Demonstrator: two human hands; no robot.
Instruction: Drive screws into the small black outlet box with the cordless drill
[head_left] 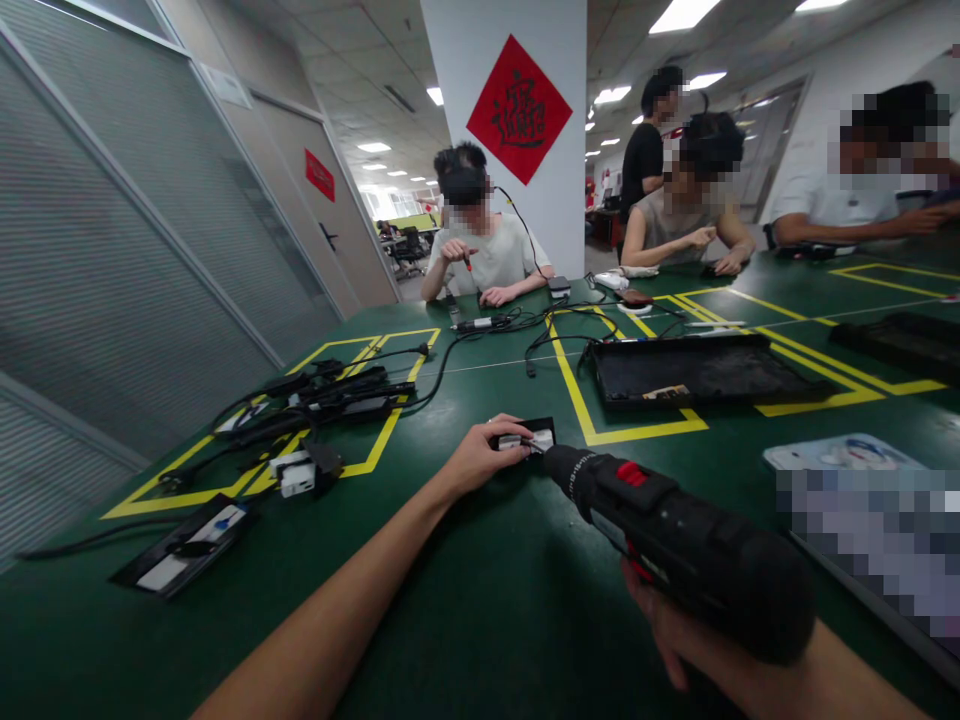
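In the middle of the green table lies a small black case [547,431] with white parts inside. My left hand [484,452] holds it down, its fingers closed over the near-left side. My right hand [671,625] is wrapped round the grip of a black cordless drill [675,530] with red switches. The drill points forward and left, and its bit reaches the case beside my left fingertips. Whether the bit touches a screw is too small to tell. The drill body hides part of my right hand.
At the left lie bundled black cables [352,390], a white plug [294,474] and an open black housing [187,550]. A long black tray [705,370] sits at the back right, a pale blue flat object [847,455] at the right. Several people sit across the table [450,620].
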